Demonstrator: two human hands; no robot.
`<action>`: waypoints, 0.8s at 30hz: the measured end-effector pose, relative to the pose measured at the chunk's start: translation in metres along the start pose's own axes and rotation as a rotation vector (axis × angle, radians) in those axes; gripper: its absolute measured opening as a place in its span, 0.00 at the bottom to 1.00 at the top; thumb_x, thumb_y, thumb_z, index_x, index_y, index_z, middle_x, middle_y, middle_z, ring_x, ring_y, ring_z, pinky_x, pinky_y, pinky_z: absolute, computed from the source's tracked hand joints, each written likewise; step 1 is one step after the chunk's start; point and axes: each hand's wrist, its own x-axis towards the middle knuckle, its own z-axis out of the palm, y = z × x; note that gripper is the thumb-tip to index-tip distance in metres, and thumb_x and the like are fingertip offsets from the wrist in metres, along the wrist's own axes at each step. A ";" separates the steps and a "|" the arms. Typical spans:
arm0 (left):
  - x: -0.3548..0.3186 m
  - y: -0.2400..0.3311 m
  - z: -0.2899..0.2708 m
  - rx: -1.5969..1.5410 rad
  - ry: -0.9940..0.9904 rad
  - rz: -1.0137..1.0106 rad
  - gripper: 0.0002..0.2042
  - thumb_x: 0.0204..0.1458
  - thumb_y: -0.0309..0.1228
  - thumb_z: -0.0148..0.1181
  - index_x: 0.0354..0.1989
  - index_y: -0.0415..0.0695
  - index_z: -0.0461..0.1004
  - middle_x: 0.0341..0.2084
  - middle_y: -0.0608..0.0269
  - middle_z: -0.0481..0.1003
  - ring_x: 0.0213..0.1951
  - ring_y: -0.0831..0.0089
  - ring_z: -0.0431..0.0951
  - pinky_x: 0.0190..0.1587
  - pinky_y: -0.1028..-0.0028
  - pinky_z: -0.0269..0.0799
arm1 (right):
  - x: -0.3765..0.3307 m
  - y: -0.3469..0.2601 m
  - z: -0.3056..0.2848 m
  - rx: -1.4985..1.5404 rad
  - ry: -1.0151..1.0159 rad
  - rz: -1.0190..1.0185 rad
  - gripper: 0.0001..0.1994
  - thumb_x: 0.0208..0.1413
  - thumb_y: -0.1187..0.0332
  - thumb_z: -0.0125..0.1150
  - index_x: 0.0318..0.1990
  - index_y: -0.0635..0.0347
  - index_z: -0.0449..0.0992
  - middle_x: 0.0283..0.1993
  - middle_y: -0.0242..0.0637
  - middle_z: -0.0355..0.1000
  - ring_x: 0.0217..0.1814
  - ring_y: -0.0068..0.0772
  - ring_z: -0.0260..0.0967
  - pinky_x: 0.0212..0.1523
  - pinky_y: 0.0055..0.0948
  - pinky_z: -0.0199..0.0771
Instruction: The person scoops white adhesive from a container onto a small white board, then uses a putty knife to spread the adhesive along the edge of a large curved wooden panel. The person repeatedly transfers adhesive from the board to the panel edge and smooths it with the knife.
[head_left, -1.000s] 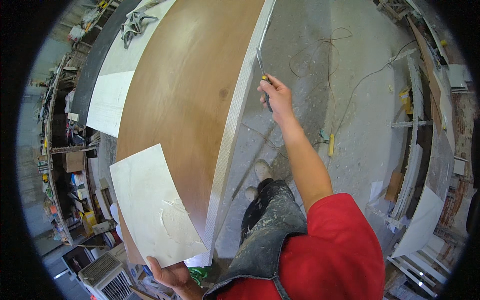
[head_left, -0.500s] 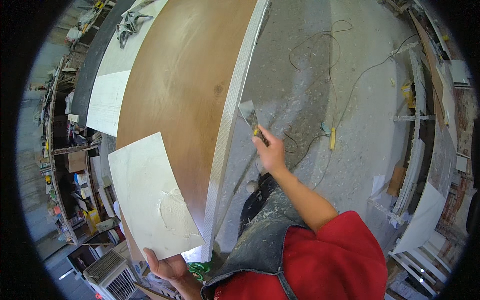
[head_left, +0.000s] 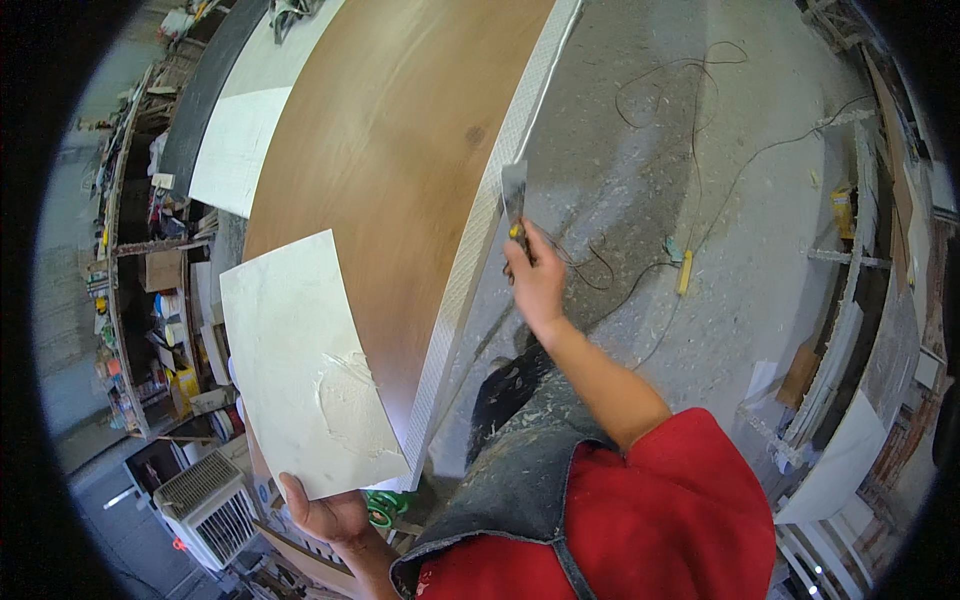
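My left hand (head_left: 322, 513) grips the near edge of a pale rectangular board (head_left: 300, 350) that carries a smear of white filler paste and lies over the near end of a long brown wooden panel (head_left: 400, 140). My right hand (head_left: 535, 280) holds a putty knife (head_left: 514, 197) by its yellow handle, blade up, against the white honeycomb edge (head_left: 475, 240) of the panel. A red sleeve and a dusty grey apron show at the bottom.
Thin cables (head_left: 690, 130) trail over the dusty concrete floor on the right, with a yellow tool (head_left: 685, 272) among them. White sheets (head_left: 235, 150) lie beyond the panel on the left. Cluttered shelves (head_left: 150, 290) and a white slatted unit (head_left: 205, 505) stand at the left.
My right hand has drawn the putty knife back along the panel's white edge toward me. The pale board in my left hand has stayed in place.
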 end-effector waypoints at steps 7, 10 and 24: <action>-0.006 0.016 -0.025 -0.026 -0.004 -0.049 0.30 0.67 0.44 0.44 0.72 0.39 0.55 0.69 0.46 0.62 0.68 0.49 0.64 0.70 0.48 0.57 | -0.081 0.063 -0.017 -0.139 0.014 0.001 0.25 0.63 0.70 0.63 0.67 0.58 0.70 0.34 0.23 0.70 0.28 0.14 0.62 0.27 0.19 0.66; -0.001 0.018 -0.041 -0.137 0.035 -0.095 0.28 0.67 0.45 0.46 0.71 0.41 0.58 0.66 0.50 0.66 0.66 0.52 0.66 0.69 0.50 0.58 | -0.100 0.036 -0.034 -0.048 0.081 0.066 0.23 0.63 0.71 0.61 0.65 0.60 0.70 0.34 0.26 0.73 0.25 0.15 0.64 0.22 0.18 0.65; -0.057 0.053 -0.151 -0.432 -0.029 -0.121 0.25 0.64 0.42 0.52 0.66 0.42 0.65 0.61 0.56 0.72 0.63 0.56 0.71 0.66 0.54 0.62 | -0.318 -0.090 0.044 0.536 -0.906 0.815 0.20 0.72 0.60 0.45 0.62 0.62 0.69 0.28 0.36 0.73 0.12 0.23 0.62 0.09 0.21 0.59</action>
